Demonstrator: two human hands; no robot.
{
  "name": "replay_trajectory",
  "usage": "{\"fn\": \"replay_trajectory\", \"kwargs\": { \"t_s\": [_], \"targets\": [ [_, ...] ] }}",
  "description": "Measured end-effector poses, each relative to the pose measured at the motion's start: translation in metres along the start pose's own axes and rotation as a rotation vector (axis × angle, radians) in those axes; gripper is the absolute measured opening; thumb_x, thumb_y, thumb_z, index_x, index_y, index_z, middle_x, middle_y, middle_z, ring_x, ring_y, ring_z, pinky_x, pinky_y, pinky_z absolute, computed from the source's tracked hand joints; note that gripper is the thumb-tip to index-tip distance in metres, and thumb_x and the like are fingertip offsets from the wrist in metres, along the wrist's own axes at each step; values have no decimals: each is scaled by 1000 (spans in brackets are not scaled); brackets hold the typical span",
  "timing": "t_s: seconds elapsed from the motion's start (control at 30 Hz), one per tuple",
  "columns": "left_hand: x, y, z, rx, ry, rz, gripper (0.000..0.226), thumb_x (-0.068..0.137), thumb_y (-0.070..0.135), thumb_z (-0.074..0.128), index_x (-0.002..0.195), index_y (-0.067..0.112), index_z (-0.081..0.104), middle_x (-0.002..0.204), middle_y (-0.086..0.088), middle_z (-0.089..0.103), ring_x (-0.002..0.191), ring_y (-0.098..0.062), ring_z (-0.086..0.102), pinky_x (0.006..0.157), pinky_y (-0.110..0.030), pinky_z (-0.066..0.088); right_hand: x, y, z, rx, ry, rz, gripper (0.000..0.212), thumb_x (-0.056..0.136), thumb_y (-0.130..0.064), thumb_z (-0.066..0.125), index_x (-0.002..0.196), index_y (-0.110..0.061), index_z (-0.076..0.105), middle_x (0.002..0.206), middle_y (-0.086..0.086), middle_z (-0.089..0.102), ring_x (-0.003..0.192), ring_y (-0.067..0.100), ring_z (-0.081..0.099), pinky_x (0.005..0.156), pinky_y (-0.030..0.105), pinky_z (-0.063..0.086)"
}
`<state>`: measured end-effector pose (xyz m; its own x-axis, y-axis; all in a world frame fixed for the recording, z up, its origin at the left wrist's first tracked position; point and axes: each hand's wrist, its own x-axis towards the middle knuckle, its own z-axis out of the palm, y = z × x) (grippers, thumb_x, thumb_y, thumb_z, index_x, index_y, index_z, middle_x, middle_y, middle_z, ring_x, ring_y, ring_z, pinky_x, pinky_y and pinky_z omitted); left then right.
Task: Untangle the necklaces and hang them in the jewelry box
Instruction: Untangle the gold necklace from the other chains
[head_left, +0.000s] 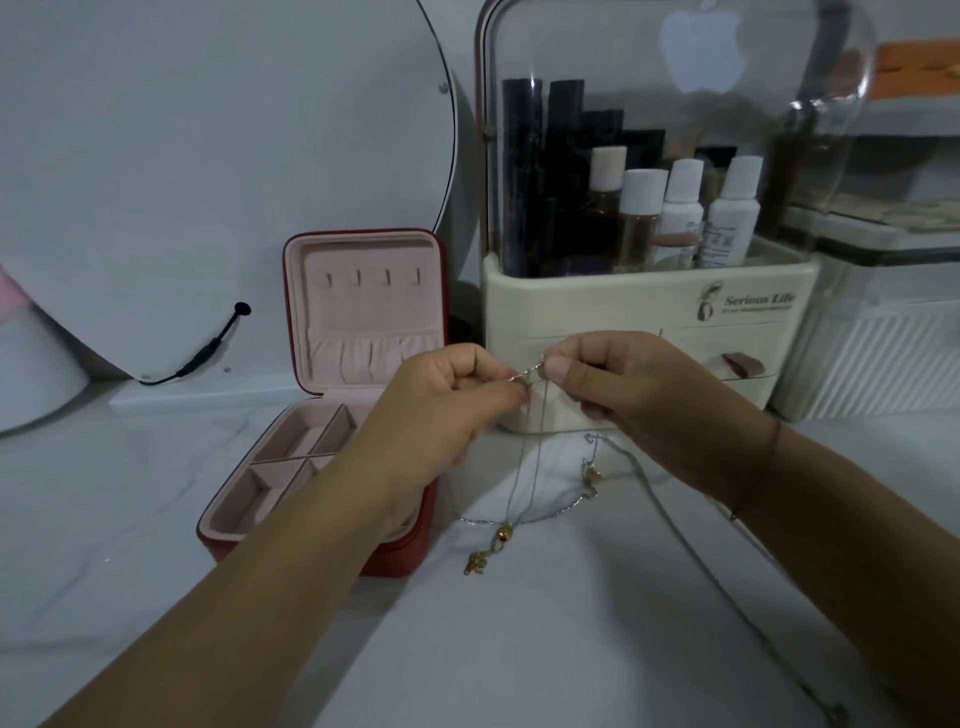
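- Pinching the top end of a thin silver necklace (529, 375) between thumb and forefinger, the left hand (441, 410) sits at the centre of the frame, its other fingers curled under.
- The right hand (639, 395) pinches the same short stretch from the right, thumb on the near side. The fingertips of the two hands are almost touching.
- Between the two pinches the chain slants from lower left to upper right.
- From there its strands hang almost straight down, long axis vertical, below the gap between the hands.
- They end at a gold bead (501, 534) and a gold charm (475, 564) at the white tabletop (545, 649), lower centre.
- A second necklace (563, 506) lies on the tabletop below the right hand, with a small gold pendant (591, 475). Its silver curve sweeps left across the hanging strands; I cannot tell whether they are caught together.
- A third chain (727, 587) runs in a long diagonal from under the right wrist to the lower right corner.
- The red jewelry box (311, 519) stands open left of centre, just beside the left hand.
- Its lid is upright and shows a row of four hooks (371, 278) above a gathered pocket. The left forearm partly hides the pink compartments.
- A cream cosmetics organiser (649, 306) with a clear cover stands behind the hands, upper right.
- A round mirror (208, 156) fills the upper left, with a black cable (208, 348) at its lower edge.
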<state>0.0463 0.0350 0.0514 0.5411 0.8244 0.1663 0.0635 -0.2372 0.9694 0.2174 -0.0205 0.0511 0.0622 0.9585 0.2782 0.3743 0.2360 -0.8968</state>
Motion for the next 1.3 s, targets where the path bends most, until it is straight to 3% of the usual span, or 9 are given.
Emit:
{"fn": "replay_trajectory", "kwargs": {
  "t_s": [0.1,0.33,0.47,0.6,0.73,0.83,0.97,1.17,1.3],
  "targets": [
    [0,1,-2,-52,-12,-53,8,84,8,63,77,10,61,46,3,38,37,-5,26,35,-15,20,0,0,0,26,62,-27,12,89,-13,62,81,-18,69,63,-9,65,62,-2,57,61,11,45],
    [-1,1,-1,-59,-32,-59,3,83,9,66,81,6,67,46,3,43,35,-1,31,36,-14,22,0,1,1,-121,223,-150,4,84,-12,69,81,-15,70,88,0,66,79,9,60,74,14,46],
    [0,2,-1,-78,-42,-74,10,84,9,63,74,9,63,49,-2,43,35,-3,29,36,-15,21,0,-1,2,-98,215,-132,8,86,-11,67,80,-16,69,83,9,67,75,20,57,72,23,48],
    [1,2,-1,-88,-53,-102,19,85,6,60,67,12,58,49,-2,43,33,-3,27,35,-15,21,1,-3,2,96,159,-37,13,90,-13,63,77,-15,65,65,-4,59,62,6,48,60,18,40],
    [1,0,-1,-96,-84,-108,12,86,9,60,75,10,61,50,-1,44,34,-4,26,35,-15,19,0,-7,-4,261,150,37,17,93,-9,55,78,-8,63,71,5,59,64,9,50,62,21,39],
    [2,-2,1,-94,-110,-85,8,85,14,64,89,8,68,57,0,51,39,-7,33,36,-16,25,-1,-8,-3,228,120,28,15,92,-10,56,80,-9,65,70,2,63,65,7,55,62,18,43],
    [3,-7,4,-99,-99,-9,19,71,25,72,87,16,72,64,2,56,52,-6,46,48,-16,39,-1,-7,-1,187,89,16,13,91,-11,58,83,-9,67,72,3,65,67,8,58,63,16,46],
    [2,-6,3,-74,-19,39,32,60,39,73,83,17,75,68,2,58,51,-2,39,50,-15,32,-1,-5,1,192,90,8,12,90,-9,59,82,-8,68,72,6,67,67,10,60,63,16,49],
    [2,-6,3,-82,28,45,24,72,34,72,86,15,75,65,0,53,49,-6,33,48,-17,29,-1,-4,5,174,85,-2,11,89,-7,61,81,-5,68,73,9,70,65,11,62,60,16,50]
  ]
}}
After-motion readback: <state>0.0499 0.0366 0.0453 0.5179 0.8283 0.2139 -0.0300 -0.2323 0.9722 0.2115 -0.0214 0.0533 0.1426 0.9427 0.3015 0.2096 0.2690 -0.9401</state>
